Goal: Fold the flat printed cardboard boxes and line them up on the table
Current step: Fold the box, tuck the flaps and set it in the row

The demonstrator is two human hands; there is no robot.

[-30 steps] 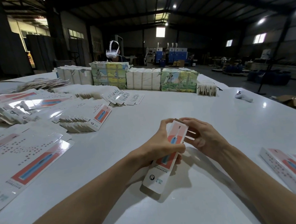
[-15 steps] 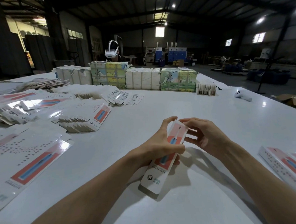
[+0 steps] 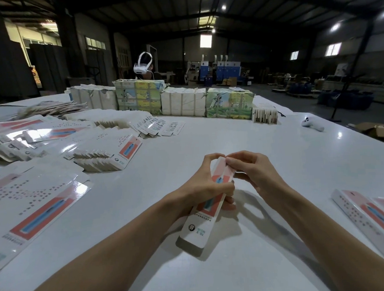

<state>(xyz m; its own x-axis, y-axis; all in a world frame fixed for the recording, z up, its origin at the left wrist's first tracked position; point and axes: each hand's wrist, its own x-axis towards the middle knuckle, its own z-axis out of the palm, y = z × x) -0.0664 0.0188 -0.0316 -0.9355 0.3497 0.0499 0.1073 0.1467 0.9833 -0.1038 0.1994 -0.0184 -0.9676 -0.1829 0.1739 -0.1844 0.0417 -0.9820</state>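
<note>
A long narrow printed box (image 3: 199, 225), white with a red and blue panel, is held just above the middle of the white table (image 3: 253, 146), tilted away from me. My left hand (image 3: 202, 189) grips its middle, thumb arched over the far end. My right hand (image 3: 252, 173) pinches the flap at that far end with thumb and fingertips. Folded boxes (image 3: 368, 214) of the same print lie side by side at the right edge. Flat printed blanks (image 3: 34, 207) lie spread at the left, with a fanned pile (image 3: 107, 156) behind them.
Wrapped bundles of cartons (image 3: 184, 101) stand in a row along the table's far side. A person wearing a white headset (image 3: 142, 64) is behind them. A white controller (image 3: 312, 124) lies at the far right. The table edge falls off at right toward an open cardboard box (image 3: 379, 130).
My right hand has closed in on the box's far end and now pinches the flap. The left thumb has risen over that end. The box has barely shifted.
</note>
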